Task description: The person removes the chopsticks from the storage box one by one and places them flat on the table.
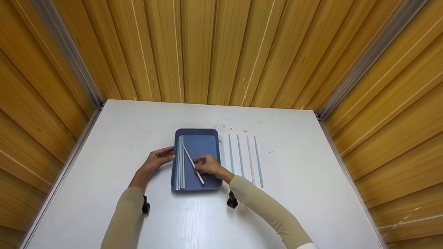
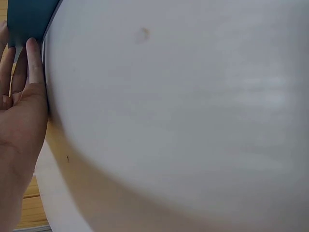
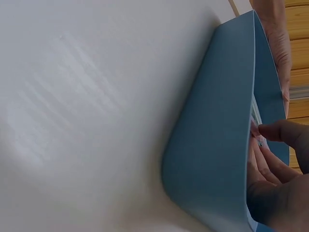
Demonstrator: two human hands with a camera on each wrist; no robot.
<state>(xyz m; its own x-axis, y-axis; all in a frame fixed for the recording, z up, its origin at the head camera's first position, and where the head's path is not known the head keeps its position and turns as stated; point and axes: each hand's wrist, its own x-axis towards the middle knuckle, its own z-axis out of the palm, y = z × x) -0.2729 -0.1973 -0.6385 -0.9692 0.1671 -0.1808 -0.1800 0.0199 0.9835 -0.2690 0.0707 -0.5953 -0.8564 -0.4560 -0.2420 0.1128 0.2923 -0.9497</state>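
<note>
A blue rectangular tray (image 1: 207, 186) lies on the white table with several slim chopsticks (image 1: 180, 166) side by side along its left wall. My right hand (image 1: 207, 165) reaches into the tray and pinches a pinkish chopstick (image 1: 188, 156), which slants across the tray with its far end over the row. In the right wrist view, the tray's wall (image 3: 212, 116) hides part of the fingers. My left hand (image 1: 157, 162) rests against the tray's left side, its fingers fairly straight. The left wrist view shows its fingers (image 2: 35, 60) touching the tray's wall (image 2: 30, 21).
Right of the tray, several chopsticks lie spaced apart, among them a bluish chopstick (image 1: 258, 160) and a pale pink chopstick (image 1: 250, 159). The white table (image 1: 104, 166) meets wood-patterned walls (image 1: 197, 52) at the back and sides. Small marks dot its surface.
</note>
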